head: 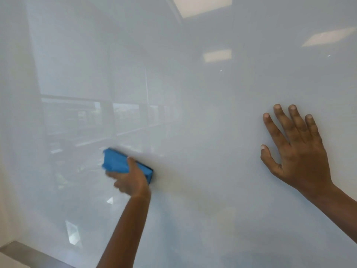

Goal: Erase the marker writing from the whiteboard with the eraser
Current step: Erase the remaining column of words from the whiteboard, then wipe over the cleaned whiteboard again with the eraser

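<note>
While the left hand (pixel 130 178) is gripping a blue eraser (pixel 123 163), its fingers (pixel 116 175) are curling closed around the lower edge and the thumb is lying across the top face. The eraser is a soft-edged rectangular block, bright blue on the back, with a darker strip showing along its right end where it is meeting the surface. It is pressing flat against the whiteboard (pixel 193 93), in the lower left part of the view, and is tilting so that its left end is sitting higher than its right. Its outline is looking slightly blurred.

The whiteboard is filling almost the whole view. Its surface is glossy and pale grey-white, and no marker writing is showing on the part in view. Faint reflections of windows are showing on its left side and ceiling light panels near the top.

The right hand (pixel 297 151) is resting flat on the board, well apart from the eraser, with its fingers spread open and holding nothing.

A grey ledge (pixel 29 254) is running along the bottom left corner.
</note>
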Demonstrator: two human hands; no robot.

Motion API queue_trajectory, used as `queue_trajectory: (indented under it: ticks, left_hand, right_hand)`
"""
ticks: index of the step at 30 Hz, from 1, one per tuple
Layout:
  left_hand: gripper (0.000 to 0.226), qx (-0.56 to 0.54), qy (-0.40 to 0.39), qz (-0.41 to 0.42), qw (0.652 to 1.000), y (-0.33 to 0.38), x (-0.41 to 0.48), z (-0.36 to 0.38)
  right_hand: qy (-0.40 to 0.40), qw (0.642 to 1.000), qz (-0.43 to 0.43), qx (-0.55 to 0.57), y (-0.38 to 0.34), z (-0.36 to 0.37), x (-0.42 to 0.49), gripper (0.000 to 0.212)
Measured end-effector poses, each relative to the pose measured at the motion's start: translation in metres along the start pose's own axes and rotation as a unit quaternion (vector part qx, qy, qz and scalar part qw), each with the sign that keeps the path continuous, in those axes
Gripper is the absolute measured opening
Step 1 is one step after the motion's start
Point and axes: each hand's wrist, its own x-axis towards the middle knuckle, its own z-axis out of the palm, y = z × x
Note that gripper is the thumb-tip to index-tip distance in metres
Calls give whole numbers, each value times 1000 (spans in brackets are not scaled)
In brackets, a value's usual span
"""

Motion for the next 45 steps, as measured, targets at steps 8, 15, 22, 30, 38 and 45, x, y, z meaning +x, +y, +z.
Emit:
queue_trajectory:
  ticks: [8, 15, 22, 30, 38, 45]
  left_hand:
    - [82, 85, -149, 429, 887, 9, -106, 20]
    - [63, 218, -204, 767, 568, -3, -116, 15]
    - [71, 223, -165, 802, 529, 5, -103, 14]
    - [67, 191, -214, 752, 594, 16, -78, 10]
    - [116, 260, -202, 583, 743, 62, -35, 18]
    - [123, 254, -246, 542, 763, 56, -31, 22]
  right_hand:
    - [4, 1000, -5, 4, 1, 2, -1, 55]
    - [-3, 999, -15, 41, 3, -3, 0, 57]
    - [-123, 958, -205, 161, -14, -13, 10, 69]
    - [-71, 944, -306, 104, -38, -3, 38, 42]
    - [2, 972, -222, 76, 15, -24, 138, 38]
    - [140, 954, 262, 47, 93, -38, 170, 61]
